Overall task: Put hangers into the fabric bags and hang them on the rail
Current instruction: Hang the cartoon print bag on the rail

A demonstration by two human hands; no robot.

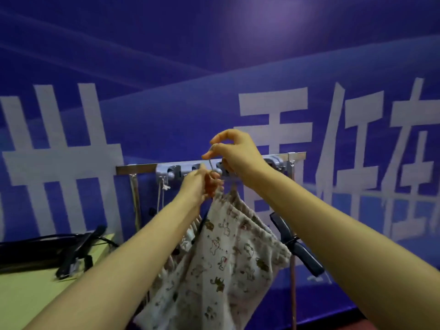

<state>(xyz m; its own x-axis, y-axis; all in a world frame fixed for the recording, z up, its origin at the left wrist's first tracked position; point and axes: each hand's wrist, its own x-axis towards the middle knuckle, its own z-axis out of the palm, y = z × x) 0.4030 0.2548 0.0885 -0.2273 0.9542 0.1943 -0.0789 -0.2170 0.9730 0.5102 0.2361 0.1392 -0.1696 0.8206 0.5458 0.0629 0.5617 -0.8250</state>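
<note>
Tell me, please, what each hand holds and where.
The right hand pinches the hanger's hook; the left hand grips the fabric bag at its gathered top.

2 bare forearms reach up and forward from the lower corners of the frame, converging near its centre. The left hand (198, 184) sits lower, its back toward the camera, fingers curled tight around the gathered top of a fabric bag (226, 246). The right hand (234, 154) is raised just above it, wrist bent downward, thumb and forefinger pinching the wire hanger hook (211, 163), the other fingers loosely arched.
</note>
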